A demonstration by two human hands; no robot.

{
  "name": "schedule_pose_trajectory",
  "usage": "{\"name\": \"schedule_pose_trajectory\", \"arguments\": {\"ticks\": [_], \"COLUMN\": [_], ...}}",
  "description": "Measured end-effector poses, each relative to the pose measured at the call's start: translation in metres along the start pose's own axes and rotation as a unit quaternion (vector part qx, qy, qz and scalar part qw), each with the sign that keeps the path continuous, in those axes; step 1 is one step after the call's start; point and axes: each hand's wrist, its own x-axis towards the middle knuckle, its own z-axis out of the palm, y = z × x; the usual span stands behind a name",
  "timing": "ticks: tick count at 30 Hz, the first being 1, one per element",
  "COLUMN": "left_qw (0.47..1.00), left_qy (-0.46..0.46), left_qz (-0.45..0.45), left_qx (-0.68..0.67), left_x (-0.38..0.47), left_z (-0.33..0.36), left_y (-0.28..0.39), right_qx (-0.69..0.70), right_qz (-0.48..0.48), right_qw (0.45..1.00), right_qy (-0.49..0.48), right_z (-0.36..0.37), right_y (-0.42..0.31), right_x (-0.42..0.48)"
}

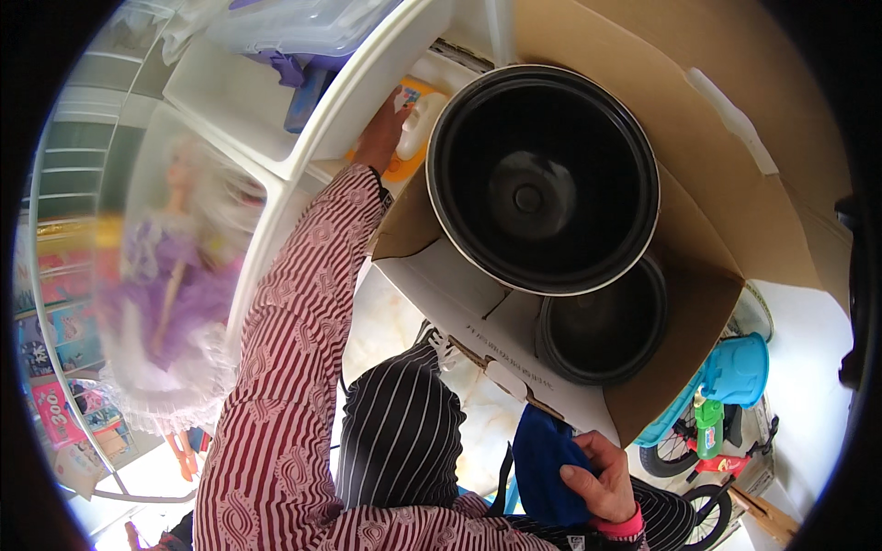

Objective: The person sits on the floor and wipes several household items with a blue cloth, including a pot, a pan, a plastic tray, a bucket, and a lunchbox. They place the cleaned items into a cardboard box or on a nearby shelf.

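My left hand reaches far forward beside the white shelf unit and touches an orange plastic item with a white molded part, perhaps a toy. Whether its fingers grip that item cannot be told. Low on the right, my right hand holds a dark blue cloth, thumb and fingers pinching its edge. Between the hands stands an open cardboard box. A large round black pot with a pale rim rests at the box, overlapping a smaller black pot lower down.
A blurred doll in a purple and white dress is in front of the shelf unit at left. Purple-lidded clear bins sit on it. To the right are a blue plastic bucket and a small red bicycle.
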Motion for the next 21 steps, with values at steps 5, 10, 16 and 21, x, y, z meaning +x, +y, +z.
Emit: {"name": "schedule_pose_trajectory", "arguments": {"ticks": [5, 10, 16, 21], "left_qw": [0.988, 0.961, 0.941, 0.931], "left_qy": [-0.116, -0.246, -0.295, -0.348], "left_qz": [0.099, 0.124, 0.163, 0.095], "left_qx": [-0.008, 0.001, -0.014, -0.06], "left_x": [-0.002, -0.01, -0.06, -0.098], "left_z": [0.006, -0.015, -0.105, -0.202], "left_y": [-0.024, -0.045, 0.018, 0.119], "right_qx": [-0.074, 0.077, 0.135, 0.262], "right_qz": [-0.016, -0.074, -0.172, -0.206], "right_qw": [0.997, 0.992, 0.971, 0.942], "right_qy": [-0.006, -0.062, -0.097, -0.046], "right_z": [0.0, -0.003, -0.002, -0.012], "right_y": [-0.006, -0.007, -0.001, 0.005], "right_x": [-0.003, -0.02, -0.034, -0.042]}}
